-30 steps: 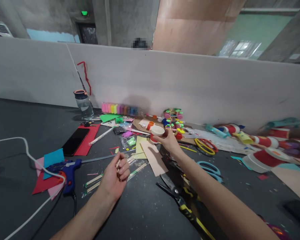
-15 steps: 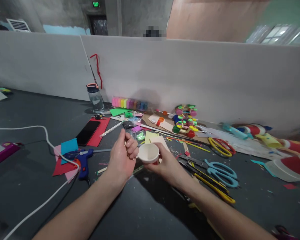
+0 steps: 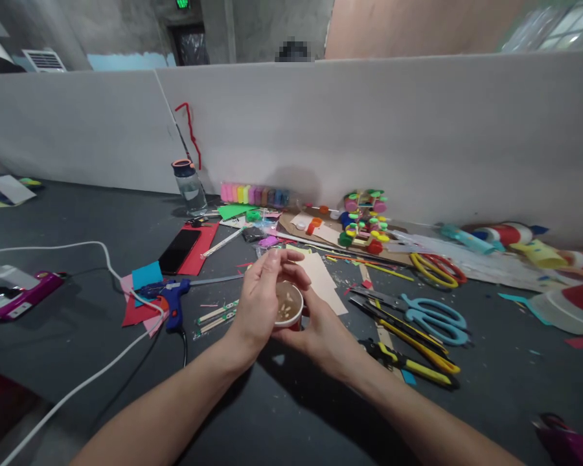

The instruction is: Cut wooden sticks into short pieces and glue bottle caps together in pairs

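Note:
A small paper cup (image 3: 288, 304) stands between my hands over the table, with several small pale pieces inside it. My right hand (image 3: 323, 330) grips the cup from the right, its thumb at the near side below the rim. Cupped at the left and far side of the cup is my left hand (image 3: 260, 301), its fingers stretched and curved over the mouth. Whether it touches the rim, I cannot tell. Beyond my hands lies a sheet of cream paper (image 3: 323, 281). Packaged thin sticks (image 3: 216, 317) lie to the left of my left hand.
At left lie a blue glue gun (image 3: 175, 301), a white cable (image 3: 100, 247), a purple power strip (image 3: 24, 294) and a phone (image 3: 179, 251). Blue scissors (image 3: 432, 317) and yellow-handled pliers (image 3: 418, 369) are at right. A water bottle (image 3: 190, 191) stands before the white partition (image 3: 369, 129).
My left hand has moved from beside the cup to over its mouth, its curled fingers now extended. Pale pieces now show in the cup, which earlier looked empty. The view has shifted slightly.

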A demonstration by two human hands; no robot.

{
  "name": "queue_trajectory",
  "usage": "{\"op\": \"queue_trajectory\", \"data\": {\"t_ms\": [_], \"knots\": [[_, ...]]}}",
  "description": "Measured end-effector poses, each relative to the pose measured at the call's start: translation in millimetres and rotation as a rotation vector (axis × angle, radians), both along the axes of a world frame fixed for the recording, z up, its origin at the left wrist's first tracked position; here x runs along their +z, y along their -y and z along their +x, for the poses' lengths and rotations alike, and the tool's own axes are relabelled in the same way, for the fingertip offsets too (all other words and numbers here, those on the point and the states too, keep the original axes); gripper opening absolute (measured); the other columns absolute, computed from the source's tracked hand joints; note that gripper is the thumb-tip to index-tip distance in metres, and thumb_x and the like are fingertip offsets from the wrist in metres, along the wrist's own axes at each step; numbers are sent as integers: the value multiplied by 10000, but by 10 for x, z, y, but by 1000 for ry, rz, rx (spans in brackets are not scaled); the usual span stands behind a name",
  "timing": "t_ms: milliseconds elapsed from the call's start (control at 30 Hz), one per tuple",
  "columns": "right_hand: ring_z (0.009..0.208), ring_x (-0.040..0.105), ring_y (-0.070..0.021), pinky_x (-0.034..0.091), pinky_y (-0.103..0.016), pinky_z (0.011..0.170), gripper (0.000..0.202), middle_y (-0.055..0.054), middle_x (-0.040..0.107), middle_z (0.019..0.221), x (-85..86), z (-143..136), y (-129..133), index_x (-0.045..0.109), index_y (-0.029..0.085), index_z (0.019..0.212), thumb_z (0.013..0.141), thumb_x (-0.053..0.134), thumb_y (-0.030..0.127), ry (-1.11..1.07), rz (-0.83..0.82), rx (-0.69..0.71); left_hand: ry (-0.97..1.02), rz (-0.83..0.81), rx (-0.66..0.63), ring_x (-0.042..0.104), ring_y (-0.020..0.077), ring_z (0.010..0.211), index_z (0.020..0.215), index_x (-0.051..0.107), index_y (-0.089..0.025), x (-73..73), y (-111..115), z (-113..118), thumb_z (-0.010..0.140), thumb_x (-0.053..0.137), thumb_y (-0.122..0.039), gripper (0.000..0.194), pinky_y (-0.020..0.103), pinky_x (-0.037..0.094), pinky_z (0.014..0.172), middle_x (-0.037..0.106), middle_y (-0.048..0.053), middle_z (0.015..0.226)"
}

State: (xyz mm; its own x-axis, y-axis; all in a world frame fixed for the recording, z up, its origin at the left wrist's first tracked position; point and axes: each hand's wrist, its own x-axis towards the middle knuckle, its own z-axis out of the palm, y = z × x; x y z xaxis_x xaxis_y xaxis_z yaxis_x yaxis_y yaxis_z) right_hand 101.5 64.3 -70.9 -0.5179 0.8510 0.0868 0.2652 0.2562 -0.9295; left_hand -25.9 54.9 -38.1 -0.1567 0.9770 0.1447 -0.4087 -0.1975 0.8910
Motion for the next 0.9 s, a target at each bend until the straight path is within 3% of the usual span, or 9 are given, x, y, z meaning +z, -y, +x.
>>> {"op": "queue_trajectory", "data": {"t_ms": [100,267,333,433,533,633,767,900], "knots": [[1060,643,-238,512,-364,883,608,-75,653,1213,5,2,2,487,194,1272,739,778,220,-17,-10,3,6,17,-17,690,164,782,1059,683,-177,12,9,10,1013,459,-347,285,276,516,796,741,48,809],[903,648,-208,515,-331,766,464,-51,679,1045,8,17,-15,511,184,1130,754,772,263,-36,-46,-21,-81,44,6,666,212,1055,1061,697,-182,73,62,-29,987,511,-316,241,338,476,979,734,89,1070],[886,645,-201,517,-329,765,435,-43,676,1015,2,32,-34,506,186,1124,769,742,268,-61,-45,-31,-280,62,39,598,235,1189,1100,710,-208,79,92,-79,901,659,-278,217,345,406,1063,695,85,1207],[960,641,-211,516,-363,850,500,-64,661,1091,-32,58,-83,487,180,1212,774,715,261,-105,-14,-64,-633,77,10,514,296,1293,1180,701,-224,21,104,-157,718,831,-199,481,393,325,1134,642,102,1313],[1029,630,-237,511,-417,912,538,-86,643,1143,-98,65,-143,494,168,1239,771,737,277,-121,17,-92,-935,116,-54,540,308,1265,1232,647,-211,-80,60,-200,761,792,-225,493,438,387,1098,629,123,1313],[1040,637,-246,534,-438,910,569,-106,627,1191,-152,69,-187,487,160,1273,807,741,366,-123,27,-83,-1116,175,-72,601,274,1173,1208,615,-212,-132,-24,-239,802,731,-186,423,420,471,1016,645,101,1255],[1150,611,-257,511,-462,992,557,-129,591,1312,-151,211,-200,508,173,1309,854,699,431,-56,40,-77,-1198,213,51,566,289,1212,1229,569,-200,-110,-184,-420,808,726,-186,449,470,451,1045,616,108,1290],[1100,646,-270,498,-495,1004,376,-107,675,1195,-121,516,-209,638,191,1157,850,680,403,116,41,-110,-1268,256,217,508,340,1266,1269,518,-166,-108,-329,-643,844,701,-205,464,585,401,1071,564,163,1334]]}}
